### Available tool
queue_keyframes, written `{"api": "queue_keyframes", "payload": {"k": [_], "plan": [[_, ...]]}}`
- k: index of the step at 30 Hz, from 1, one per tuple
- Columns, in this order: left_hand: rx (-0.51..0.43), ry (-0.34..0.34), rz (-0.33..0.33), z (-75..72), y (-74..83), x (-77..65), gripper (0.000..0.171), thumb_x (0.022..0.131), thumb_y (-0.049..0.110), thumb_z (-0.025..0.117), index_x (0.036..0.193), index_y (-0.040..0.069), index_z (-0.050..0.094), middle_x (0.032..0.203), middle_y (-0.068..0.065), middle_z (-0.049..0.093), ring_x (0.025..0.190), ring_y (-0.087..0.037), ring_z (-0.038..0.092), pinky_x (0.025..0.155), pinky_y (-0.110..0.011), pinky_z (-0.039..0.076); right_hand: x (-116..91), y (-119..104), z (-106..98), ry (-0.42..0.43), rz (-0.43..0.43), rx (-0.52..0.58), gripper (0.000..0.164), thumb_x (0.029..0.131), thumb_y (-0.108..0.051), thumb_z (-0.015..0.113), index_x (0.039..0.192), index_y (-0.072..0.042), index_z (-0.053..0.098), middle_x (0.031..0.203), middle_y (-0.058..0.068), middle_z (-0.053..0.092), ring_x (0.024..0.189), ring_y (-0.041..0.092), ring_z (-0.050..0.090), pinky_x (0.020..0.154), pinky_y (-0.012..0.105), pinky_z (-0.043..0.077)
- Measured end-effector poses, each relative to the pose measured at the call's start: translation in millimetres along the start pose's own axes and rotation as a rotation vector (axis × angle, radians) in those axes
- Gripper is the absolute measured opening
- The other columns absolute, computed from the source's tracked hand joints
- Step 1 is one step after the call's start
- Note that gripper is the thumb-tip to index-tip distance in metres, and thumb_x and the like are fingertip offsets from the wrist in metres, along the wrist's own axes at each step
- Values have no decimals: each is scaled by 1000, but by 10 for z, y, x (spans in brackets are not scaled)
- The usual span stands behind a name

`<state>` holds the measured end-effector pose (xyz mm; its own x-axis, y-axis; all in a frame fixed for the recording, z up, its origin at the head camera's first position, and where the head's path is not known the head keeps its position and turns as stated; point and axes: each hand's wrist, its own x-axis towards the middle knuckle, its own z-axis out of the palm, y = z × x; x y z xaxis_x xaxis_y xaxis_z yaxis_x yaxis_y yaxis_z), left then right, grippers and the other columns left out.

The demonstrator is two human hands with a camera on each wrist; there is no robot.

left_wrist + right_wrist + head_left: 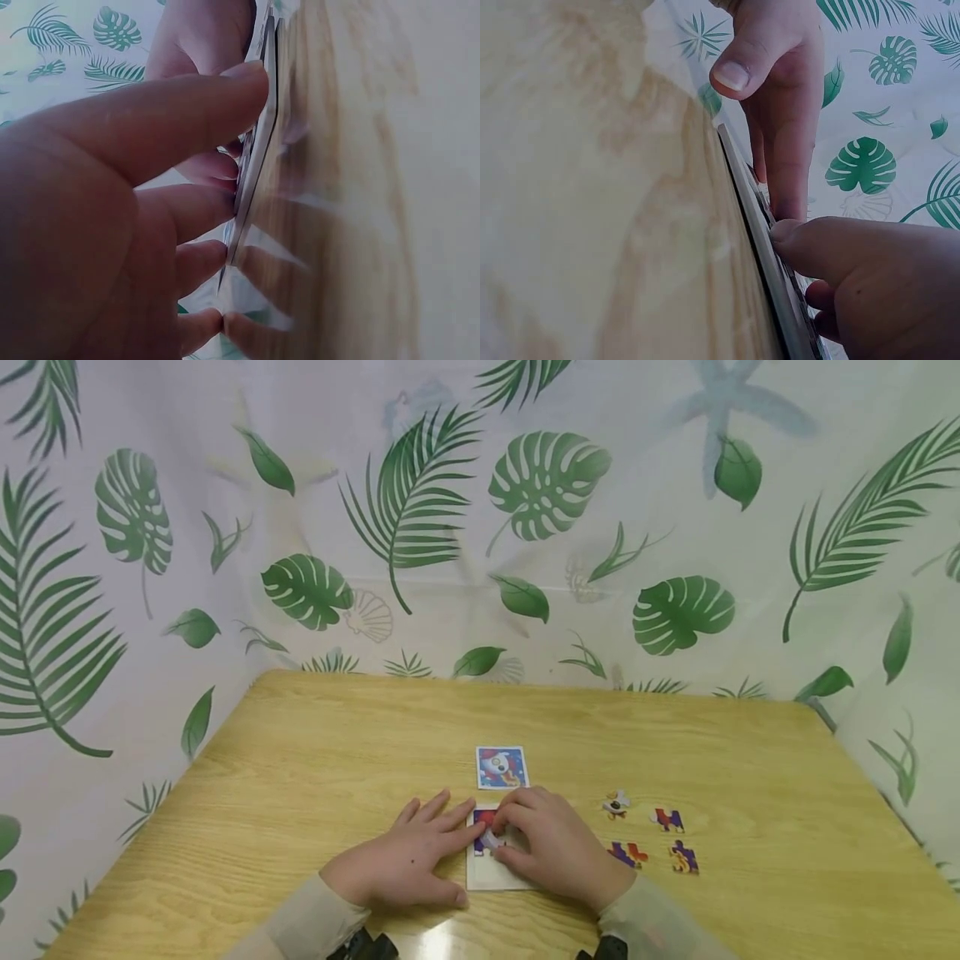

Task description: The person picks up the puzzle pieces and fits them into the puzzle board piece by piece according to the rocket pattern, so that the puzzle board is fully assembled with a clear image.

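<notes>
A small white puzzle tray (498, 878) lies on the table, with red and purple puzzle pieces in its upper left part. My right hand (558, 843) bends over the tray and pinches a pale puzzle piece (491, 840) between thumb and fingers, tilted against the laid pieces. From the left, my left hand (408, 860) reaches in with fingers spread and fairly straight; its index fingertip touches the puzzle beside the pale piece. In the left wrist view the tray's edge (259, 142) shows side-on. The right hand covers much of the tray's right half.
Just behind the tray lies a picture card (501, 768) with a white figure on blue. Loose puzzle pieces lie to the right: a white one (617, 804), a red and purple one (667, 819), an orange and purple one (627, 853) and a yellowish one (683, 857). A leaf-print curtain (450, 635) stands behind the table.
</notes>
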<state>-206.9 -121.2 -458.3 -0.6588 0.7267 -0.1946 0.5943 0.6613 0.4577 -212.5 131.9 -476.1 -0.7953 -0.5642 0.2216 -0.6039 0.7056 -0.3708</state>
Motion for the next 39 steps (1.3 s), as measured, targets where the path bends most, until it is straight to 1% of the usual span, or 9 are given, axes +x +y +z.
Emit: {"api": "queue_keyframes", "payload": {"k": [4, 10, 12, 17, 22, 29, 33, 35, 39], "plan": [[4, 9, 13, -28, 0, -23, 85, 93, 58, 63, 162, 26, 26, 169, -2, 10, 154, -35, -3, 117, -64, 1, 23, -2, -13, -1, -2, -19, 16, 88, -40, 77, 98, -29, 69, 115, -14, 60, 114, 12, 53, 103, 45, 43], [3, 12, 27, -46, 0, -46, 77, 94, 58, 61, 160, 32, 32, 169, -3, 12, 154, -36, -2, 118, -63, 2, 22, -14, -26, -11, 12, -26, 16, 88, -40, 78, 97, -30, 69, 114, -13, 61, 114, 13, 54, 102, 46, 43], [0, 2, 28, -50, -2, -45, 74, 95, 58, 60, 159, 33, 34, 169, -3, 12, 154, -36, -2, 118, -63, 3, 15, -10, -26, -15, 13, -23, 16, 88, -41, 77, 97, -30, 69, 115, -13, 61, 114, 13, 54, 103, 46, 43], [-5, -18, 9, -49, 14, -29, 71, 96, 59, 58, 158, 33, 36, 169, -2, 12, 154, -35, -3, 117, -65, 3, -14, 8, -20, -11, -6, 5, 16, 89, -41, 77, 98, -31, 70, 116, -13, 60, 116, 13, 53, 104, 46, 42], [6, -16, 0, -42, 29, -25, 70, 96, 59, 57, 158, 34, 35, 169, -3, 13, 154, -36, -1, 116, -66, 5, -28, 29, 2, -3, -13, 11, 14, 89, -41, 77, 99, -32, 70, 118, -13, 60, 117, 12, 53, 104, 45, 42], [14, -9, 33, -52, 26, -42, 67, 97, 58, 58, 157, 39, 37, 169, -4, 12, 154, -37, -1, 116, -67, 5, -24, 34, 8, 23, 10, 1, 18, 89, -37, 79, 102, -29, 71, 124, -5, 59, 119, 17, 53, 105, 47, 43], [16, -8, 37, -47, 23, -49, 67, 97, 57, 58, 157, 37, 37, 169, -4, 12, 154, -37, 0, 116, -66, 5, -25, 49, 25, 33, -5, 16, 21, 89, -35, 79, 106, -27, 71, 122, -7, 59, 117, 16, 54, 103, 46, 44], [13, -6, 26, -37, 22, -41, 67, 97, 57, 59, 157, 36, 37, 169, -3, 12, 154, -36, 0, 117, -66, 5, -38, 69, 19, 27, 8, 39, 20, 90, -35, 78, 108, -29, 70, 122, -10, 59, 117, 14, 54, 102, 43, 46], [10, -6, 10, -35, 26, -20, 67, 97, 56, 59, 157, 35, 38, 169, -2, 13, 154, -36, 0, 117, -66, 4, -84, 143, -65, 14, 66, 76, 20, 91, -34, 76, 109, -30, 69, 121, -14, 58, 117, 10, 53, 102, 41, 47]]}}
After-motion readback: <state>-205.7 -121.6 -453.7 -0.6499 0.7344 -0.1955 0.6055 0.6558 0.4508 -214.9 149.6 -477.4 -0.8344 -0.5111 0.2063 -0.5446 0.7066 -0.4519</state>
